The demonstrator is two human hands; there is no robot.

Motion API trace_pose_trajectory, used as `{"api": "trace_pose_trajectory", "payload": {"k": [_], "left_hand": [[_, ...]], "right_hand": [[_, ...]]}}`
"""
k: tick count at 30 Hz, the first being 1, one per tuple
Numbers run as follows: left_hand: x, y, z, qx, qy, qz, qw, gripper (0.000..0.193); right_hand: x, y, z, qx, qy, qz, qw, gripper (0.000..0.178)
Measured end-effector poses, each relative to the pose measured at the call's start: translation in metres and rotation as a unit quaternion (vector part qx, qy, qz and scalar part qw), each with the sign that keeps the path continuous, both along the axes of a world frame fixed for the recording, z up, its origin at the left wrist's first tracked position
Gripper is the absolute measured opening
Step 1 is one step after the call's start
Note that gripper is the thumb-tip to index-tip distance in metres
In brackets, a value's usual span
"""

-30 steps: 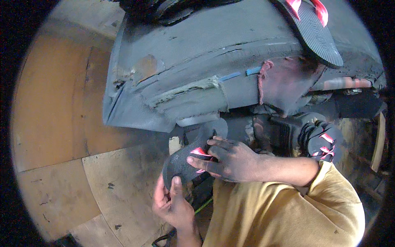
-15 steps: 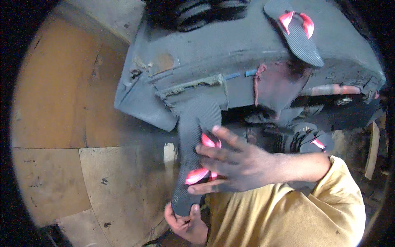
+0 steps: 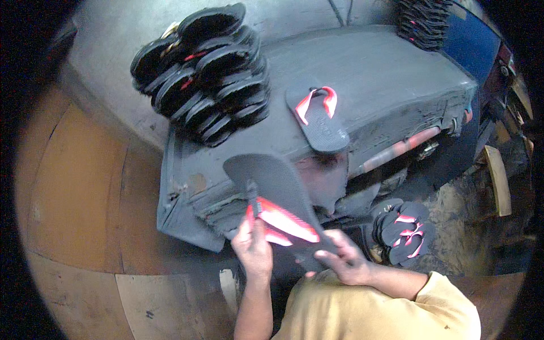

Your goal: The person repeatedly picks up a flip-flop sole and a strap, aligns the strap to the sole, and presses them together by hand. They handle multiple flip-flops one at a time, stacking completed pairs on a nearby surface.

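Observation:
A dark grey flip-flop (image 3: 277, 177) with a shiny red-pink strap is held in front of me, toe end pointing away and to the left. My left hand (image 3: 253, 243) is closed at the strap's front, by the toe post. Lower on the right, my right hand (image 3: 347, 262) grips the heel end between thumb and fingers. Beyond it, a similar flip-flop (image 3: 317, 122) lies sole down on the dark-covered bench (image 3: 362, 73).
A tall pile of black flip-flops (image 3: 204, 73) stands at the bench's left, another stack (image 3: 424, 25) at its far right. Below the bench on the right, several pink-strapped flip-flops (image 3: 405, 232) are heaped. Brown boards (image 3: 79, 198) lie at the left; a wooden piece (image 3: 497, 181) stands far right.
My left hand has gone from the heel to the strap, and my right hand from the strap to the heel. The flip-flop has tilted leftward. The view now takes in more of the bench.

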State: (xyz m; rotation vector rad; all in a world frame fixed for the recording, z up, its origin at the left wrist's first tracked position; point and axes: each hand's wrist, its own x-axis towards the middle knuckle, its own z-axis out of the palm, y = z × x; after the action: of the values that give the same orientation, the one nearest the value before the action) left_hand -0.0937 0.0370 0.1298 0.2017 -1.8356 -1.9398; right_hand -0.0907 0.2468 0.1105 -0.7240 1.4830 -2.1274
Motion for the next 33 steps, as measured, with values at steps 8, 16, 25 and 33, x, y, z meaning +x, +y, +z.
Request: {"api": "trace_pose_trajectory", "payload": {"k": [8, 16, 25, 33], "left_hand": [[-0.122, 0.097, 0.051, 0.267, -0.010, -0.176, 0.947, 0.082], [0.013, 0.056, 0.015, 0.210, -0.006, -0.082, 0.974, 0.077], [0.042, 0.046, -0.027, 0.237, -0.027, -0.045, 0.970, 0.075], [0.047, 0.038, -0.028, 0.200, -0.049, -0.045, 0.977, 0.076]], "right_hand": [[-0.051, 0.075, 0.039, -0.118, -0.079, -0.390, 0.910, 0.065], [-0.049, 0.025, -0.003, -0.159, -0.155, -0.234, 0.947, 0.066], [-0.035, -0.014, -0.022, -0.119, -0.217, -0.108, 0.963, 0.065], [-0.035, -0.016, -0.021, -0.139, -0.230, -0.101, 0.958, 0.062]]}}
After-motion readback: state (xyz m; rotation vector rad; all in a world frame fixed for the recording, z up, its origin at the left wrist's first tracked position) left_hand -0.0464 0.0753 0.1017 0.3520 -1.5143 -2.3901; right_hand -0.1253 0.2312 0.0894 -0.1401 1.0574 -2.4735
